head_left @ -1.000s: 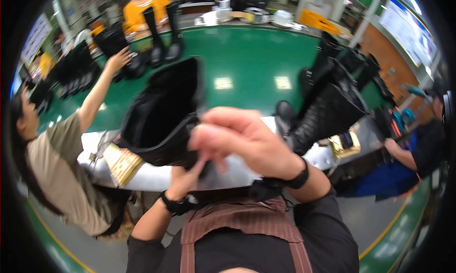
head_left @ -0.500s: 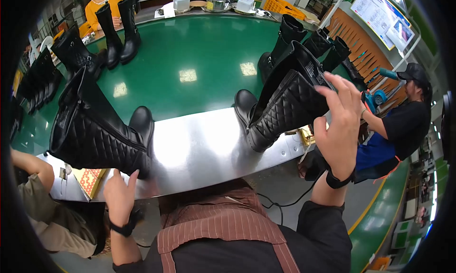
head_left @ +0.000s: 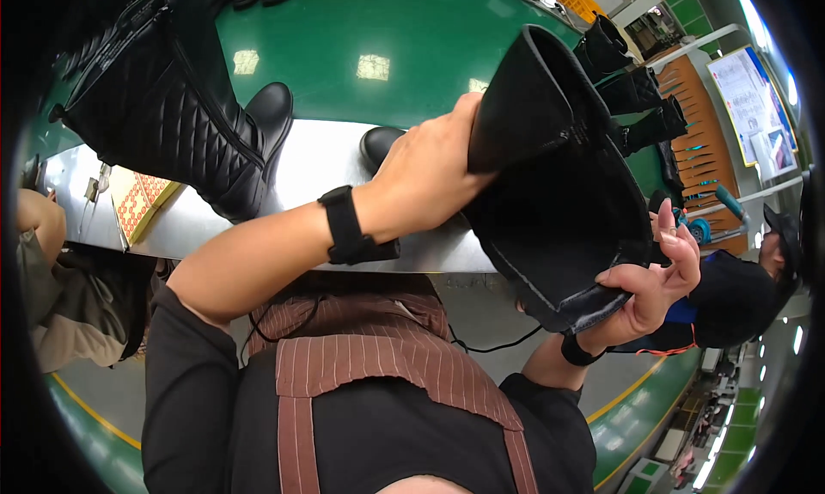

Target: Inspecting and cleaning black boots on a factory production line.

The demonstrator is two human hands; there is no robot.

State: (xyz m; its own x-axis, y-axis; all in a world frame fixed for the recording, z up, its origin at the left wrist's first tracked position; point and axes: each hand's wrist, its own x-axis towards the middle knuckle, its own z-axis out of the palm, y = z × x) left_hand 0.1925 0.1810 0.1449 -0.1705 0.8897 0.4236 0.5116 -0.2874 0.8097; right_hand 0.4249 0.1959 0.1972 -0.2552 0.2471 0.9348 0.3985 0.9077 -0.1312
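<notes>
On my feed, the left hand [head_left: 427, 174] clamps a black boot [head_left: 517, 120], the right hand [head_left: 655, 298] touches its rim, grip hard to judge, and a quilted boot [head_left: 176, 116] sits left of both.

The quilted boot [head_left: 163, 107] at upper left looks like black leather with a smooth, glossy toe; the held boot [head_left: 511, 120] right of centre has a matt, cloth-like lining. The metal ledge [head_left: 322, 172] shines smoothly, the green tabletop [head_left: 326, 30] looks glossy, and the striped apron [head_left: 378, 374] is matt cloth.

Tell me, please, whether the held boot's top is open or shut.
Open: the boot gapes wide, and its dark inside shows.
</notes>
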